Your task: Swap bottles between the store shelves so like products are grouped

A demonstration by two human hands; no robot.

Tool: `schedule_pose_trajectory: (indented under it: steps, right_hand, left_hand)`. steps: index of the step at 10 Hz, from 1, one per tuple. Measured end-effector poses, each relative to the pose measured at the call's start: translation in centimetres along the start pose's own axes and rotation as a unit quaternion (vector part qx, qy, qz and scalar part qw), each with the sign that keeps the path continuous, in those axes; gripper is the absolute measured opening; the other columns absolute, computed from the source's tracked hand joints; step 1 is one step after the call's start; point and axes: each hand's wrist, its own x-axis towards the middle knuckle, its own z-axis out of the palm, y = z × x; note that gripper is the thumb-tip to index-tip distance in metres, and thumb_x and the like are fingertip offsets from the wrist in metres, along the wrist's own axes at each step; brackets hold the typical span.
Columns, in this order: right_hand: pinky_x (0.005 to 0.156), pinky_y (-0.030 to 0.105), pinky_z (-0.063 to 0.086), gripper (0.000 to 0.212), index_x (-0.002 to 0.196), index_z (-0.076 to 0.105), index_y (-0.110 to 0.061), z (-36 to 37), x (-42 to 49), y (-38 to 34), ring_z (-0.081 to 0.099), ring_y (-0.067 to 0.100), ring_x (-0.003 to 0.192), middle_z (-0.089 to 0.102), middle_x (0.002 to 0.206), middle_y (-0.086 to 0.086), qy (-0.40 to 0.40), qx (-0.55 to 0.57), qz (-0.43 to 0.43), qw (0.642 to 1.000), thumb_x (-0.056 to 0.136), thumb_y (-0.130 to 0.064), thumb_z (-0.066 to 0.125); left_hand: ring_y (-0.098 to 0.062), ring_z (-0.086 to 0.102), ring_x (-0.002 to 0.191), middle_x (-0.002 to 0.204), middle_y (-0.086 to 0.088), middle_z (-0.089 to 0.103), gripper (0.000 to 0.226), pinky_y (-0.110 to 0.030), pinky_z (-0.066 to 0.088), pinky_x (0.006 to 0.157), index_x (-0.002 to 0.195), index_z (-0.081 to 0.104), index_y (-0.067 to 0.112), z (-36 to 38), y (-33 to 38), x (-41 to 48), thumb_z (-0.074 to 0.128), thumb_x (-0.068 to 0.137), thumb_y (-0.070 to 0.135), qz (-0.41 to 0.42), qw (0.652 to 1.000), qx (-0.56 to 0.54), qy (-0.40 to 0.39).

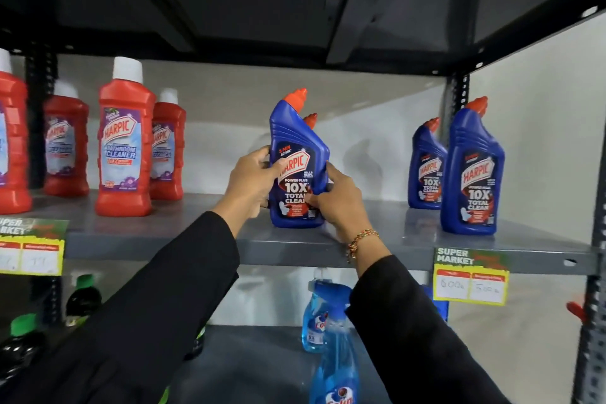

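A blue Harpic bottle (pixel 295 154) with an orange cap stands at the middle of the grey shelf (pixel 183 233). My left hand (pixel 251 182) grips its left side and my right hand (pixel 337 203) grips its lower right side. A second blue bottle (pixel 311 121) stands right behind it, mostly hidden; only its cap and shoulder show. Two more blue Harpic bottles (pixel 470 170) (pixel 424 167) stand at the shelf's right end. Several red Harpic bathroom cleaner bottles (pixel 124 144) with white caps stand at the left.
Blue Colin spray bottles (pixel 334 348) stand on the lower shelf under my right arm. Dark bottles with green caps (pixel 83 297) sit at lower left. Price tags (pixel 470 275) hang on the shelf edge. A metal upright (pixel 590 321) bounds the right side.
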Motion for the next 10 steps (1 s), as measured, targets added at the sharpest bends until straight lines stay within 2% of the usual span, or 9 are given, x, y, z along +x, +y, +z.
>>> schedule_pose_trajectory:
  steps: [3, 5, 6, 7, 8, 9, 10]
  right_hand:
    - [0.09, 0.049, 0.054, 0.057, 0.126, 0.049, -0.024, -5.2, 0.2, 2.8, 0.065, 0.029, 0.1, 0.069, 0.112, 0.014, 0.014, 0.03, 0.042, 0.999, 0.077, 0.0, 0.066]
    - [0.092, 0.048, 0.053, 0.063, 0.133, 0.043, -0.022, -5.3, 0.2, 2.8, 0.063, 0.029, 0.105, 0.066, 0.117, 0.015, -0.001, 0.078, 0.052, 0.996, 0.08, 0.003, 0.064]
    - [0.089, 0.043, 0.053, 0.061, 0.134, 0.042, -0.021, -5.3, 0.1, 2.9, 0.061, 0.025, 0.103, 0.064, 0.117, 0.014, -0.004, 0.082, 0.051, 0.995, 0.081, 0.003, 0.063]
    - [0.093, 0.048, 0.052, 0.061, 0.134, 0.042, -0.02, -5.3, 0.0, 3.0, 0.061, 0.028, 0.107, 0.064, 0.118, 0.015, -0.003, 0.091, 0.049, 0.995, 0.082, 0.002, 0.063]
    - [0.094, 0.052, 0.051, 0.059, 0.133, 0.042, -0.019, -5.3, 0.1, 3.3, 0.062, 0.03, 0.105, 0.065, 0.118, 0.016, -0.002, 0.091, 0.055, 0.994, 0.081, 0.0, 0.064]
    - [0.095, 0.051, 0.051, 0.058, 0.133, 0.043, -0.016, -5.7, 0.0, 2.8, 0.062, 0.031, 0.108, 0.064, 0.12, 0.017, -0.008, 0.054, 0.059, 0.997, 0.081, -0.005, 0.066]
    - [0.095, 0.039, 0.047, 0.054, 0.132, 0.045, -0.009, -5.9, -1.1, 2.3, 0.056, 0.03, 0.116, 0.059, 0.128, 0.015, 0.072, -0.074, 0.009, 0.995, 0.083, -0.01, 0.066]
  left_hand:
    - [-0.029, 0.067, 0.096, 0.112, -0.01, 0.067, 0.033, -0.045, 0.056, 0.078, 0.121, 0.055, 0.019, 5.6, 0.8, -0.8, 0.059, 0.088, 0.018, 0.006, 0.999, -0.022, -0.043]
    - [-0.028, 0.066, 0.097, 0.114, -0.009, 0.066, 0.037, -0.05, 0.056, 0.08, 0.124, 0.052, 0.02, 5.4, 0.8, -1.1, 0.059, 0.088, 0.021, 0.007, 0.999, -0.008, -0.035]
    - [-0.029, 0.066, 0.098, 0.116, -0.009, 0.066, 0.039, -0.052, 0.056, 0.081, 0.125, 0.051, 0.02, 5.5, 0.7, -1.0, 0.06, 0.088, 0.022, 0.009, 0.999, -0.007, -0.036]
    - [-0.028, 0.065, 0.099, 0.116, -0.009, 0.065, 0.038, -0.052, 0.056, 0.083, 0.125, 0.051, 0.019, 5.4, 0.7, -1.1, 0.059, 0.088, 0.021, 0.013, 0.999, -0.007, -0.035]
    - [-0.024, 0.063, 0.096, 0.114, -0.008, 0.065, 0.036, -0.045, 0.056, 0.081, 0.125, 0.051, 0.018, 5.6, 0.6, -1.3, 0.057, 0.089, 0.022, 0.027, 0.999, 0.001, -0.033]
    - [-0.02, 0.061, 0.094, 0.113, -0.005, 0.063, 0.038, -0.032, 0.051, 0.07, 0.128, 0.047, 0.018, 5.6, 0.9, -1.6, 0.052, 0.092, 0.026, 0.048, 0.997, 0.054, -0.029]
    - [-0.023, 0.059, 0.108, 0.129, -0.01, 0.059, 0.045, -0.025, 0.043, 0.075, 0.138, 0.036, 0.018, 4.7, 0.8, -2.6, 0.04, 0.096, 0.034, 0.078, 0.988, 0.133, 0.007]
